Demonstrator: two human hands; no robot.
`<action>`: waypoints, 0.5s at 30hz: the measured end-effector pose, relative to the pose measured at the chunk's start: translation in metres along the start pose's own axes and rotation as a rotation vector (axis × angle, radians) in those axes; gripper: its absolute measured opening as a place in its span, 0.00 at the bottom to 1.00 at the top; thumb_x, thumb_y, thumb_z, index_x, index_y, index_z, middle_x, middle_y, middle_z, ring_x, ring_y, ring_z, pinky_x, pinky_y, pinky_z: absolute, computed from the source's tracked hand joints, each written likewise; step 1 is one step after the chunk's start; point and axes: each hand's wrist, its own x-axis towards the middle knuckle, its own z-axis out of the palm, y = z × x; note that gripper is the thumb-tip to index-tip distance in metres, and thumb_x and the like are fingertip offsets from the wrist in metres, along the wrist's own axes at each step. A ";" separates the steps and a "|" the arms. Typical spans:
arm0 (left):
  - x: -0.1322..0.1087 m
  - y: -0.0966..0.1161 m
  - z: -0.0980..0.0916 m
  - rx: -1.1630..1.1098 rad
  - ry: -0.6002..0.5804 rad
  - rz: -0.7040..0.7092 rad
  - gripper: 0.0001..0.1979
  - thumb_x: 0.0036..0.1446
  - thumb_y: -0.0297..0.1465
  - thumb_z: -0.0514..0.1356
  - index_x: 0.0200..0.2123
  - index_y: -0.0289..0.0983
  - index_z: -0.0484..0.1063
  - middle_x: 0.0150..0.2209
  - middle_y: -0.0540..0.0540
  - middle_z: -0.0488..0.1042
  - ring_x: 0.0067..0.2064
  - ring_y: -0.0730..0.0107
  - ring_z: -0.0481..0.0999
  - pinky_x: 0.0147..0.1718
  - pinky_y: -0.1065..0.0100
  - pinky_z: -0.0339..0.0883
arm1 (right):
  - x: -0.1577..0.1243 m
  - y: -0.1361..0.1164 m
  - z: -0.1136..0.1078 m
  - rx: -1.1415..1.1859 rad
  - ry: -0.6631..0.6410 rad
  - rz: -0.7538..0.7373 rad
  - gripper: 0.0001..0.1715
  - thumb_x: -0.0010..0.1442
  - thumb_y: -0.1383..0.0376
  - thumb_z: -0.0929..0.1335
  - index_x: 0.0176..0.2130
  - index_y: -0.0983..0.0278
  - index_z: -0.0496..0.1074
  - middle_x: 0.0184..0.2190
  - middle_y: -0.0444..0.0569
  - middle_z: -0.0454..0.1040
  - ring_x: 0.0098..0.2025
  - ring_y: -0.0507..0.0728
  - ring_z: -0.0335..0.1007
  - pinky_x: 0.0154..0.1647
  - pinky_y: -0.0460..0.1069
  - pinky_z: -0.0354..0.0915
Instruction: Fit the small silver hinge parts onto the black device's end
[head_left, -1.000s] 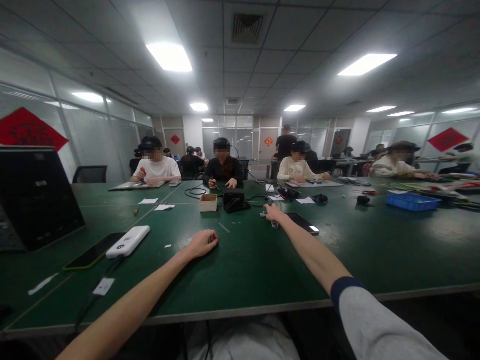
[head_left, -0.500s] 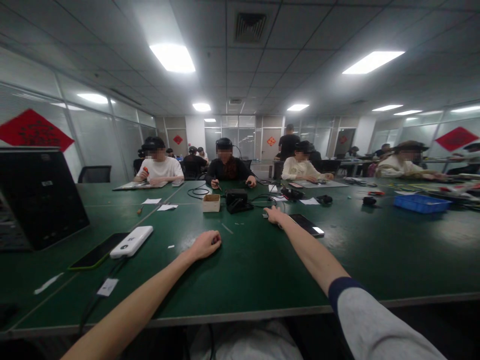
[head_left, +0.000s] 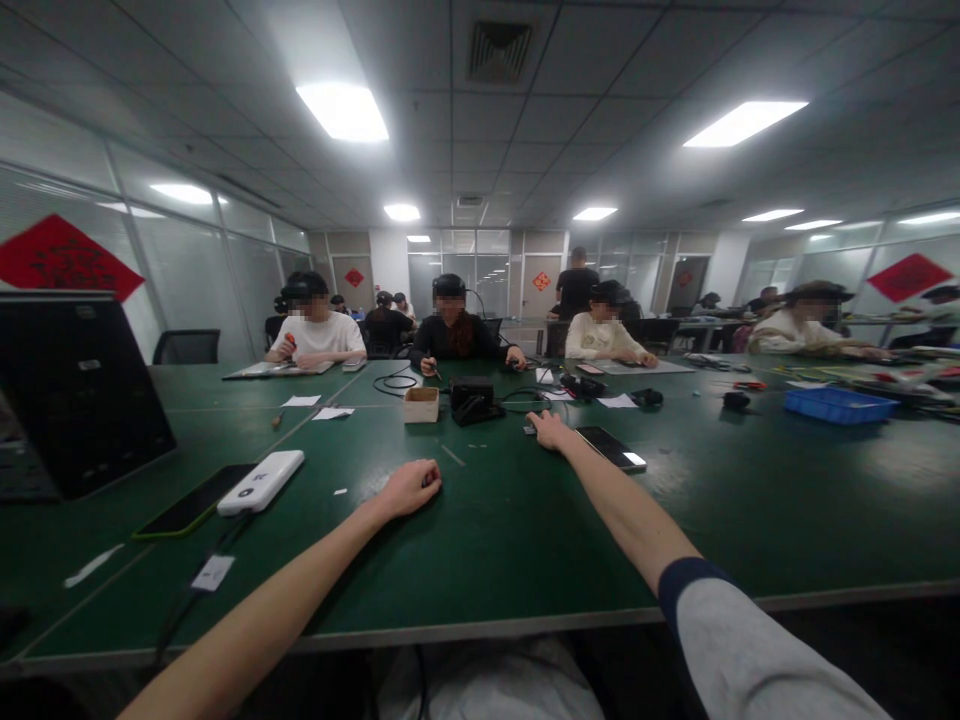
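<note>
My left hand [head_left: 412, 487] rests on the green table [head_left: 480, 560] with its fingers curled in. A dark spot shows inside the curl, but I cannot make out what it is. Farther forward, my right hand [head_left: 549, 430] reaches out with its fingertips at a small grey object [head_left: 529, 430], which they partly cover; the grip looks like a pinch. Just right of that wrist, partly behind the forearm, lies a dark tablet or phone [head_left: 611, 447] with a white patch at its near corner.
On the left are a white power bank [head_left: 262, 482] with cables, a phone [head_left: 193, 502] and a black computer case [head_left: 82, 400]. A small box [head_left: 421, 406] and a black device [head_left: 474, 400] stand ahead. A blue tray [head_left: 838, 405] is at right. Several people sit opposite.
Both of my hands stay in nearly the same places. The whole view has shifted very slightly. Across the table, the middle person's hand has moved a little to the right.
</note>
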 end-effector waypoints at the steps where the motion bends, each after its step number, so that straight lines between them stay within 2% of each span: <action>1: 0.000 0.000 0.000 0.001 -0.001 -0.001 0.08 0.55 0.33 0.54 0.33 0.38 0.70 0.30 0.47 0.73 0.32 0.65 0.71 0.31 0.69 0.61 | -0.001 0.000 0.000 0.000 0.006 -0.004 0.29 0.61 0.68 0.59 0.60 0.55 0.54 0.56 0.56 0.55 0.55 0.66 0.54 0.50 0.58 0.54; 8: 0.000 0.003 -0.002 0.002 -0.010 -0.012 0.08 0.55 0.33 0.54 0.33 0.38 0.71 0.31 0.47 0.74 0.33 0.65 0.72 0.31 0.69 0.61 | -0.006 -0.002 -0.002 -0.015 -0.003 -0.027 0.25 0.61 0.67 0.60 0.57 0.53 0.61 0.54 0.55 0.56 0.54 0.65 0.55 0.49 0.57 0.56; 13: -0.001 0.004 -0.004 0.002 -0.011 -0.018 0.08 0.55 0.33 0.54 0.33 0.38 0.71 0.31 0.47 0.74 0.33 0.65 0.72 0.31 0.69 0.61 | -0.009 -0.004 -0.001 -0.033 0.020 -0.025 0.32 0.60 0.68 0.61 0.62 0.52 0.51 0.57 0.56 0.54 0.55 0.66 0.54 0.49 0.57 0.55; 15: -0.001 0.005 -0.004 0.000 -0.012 -0.017 0.08 0.55 0.33 0.53 0.33 0.38 0.71 0.31 0.47 0.74 0.33 0.65 0.72 0.31 0.69 0.61 | -0.010 -0.003 0.000 -0.036 0.030 -0.028 0.31 0.61 0.68 0.60 0.62 0.53 0.50 0.57 0.56 0.54 0.55 0.65 0.55 0.49 0.57 0.55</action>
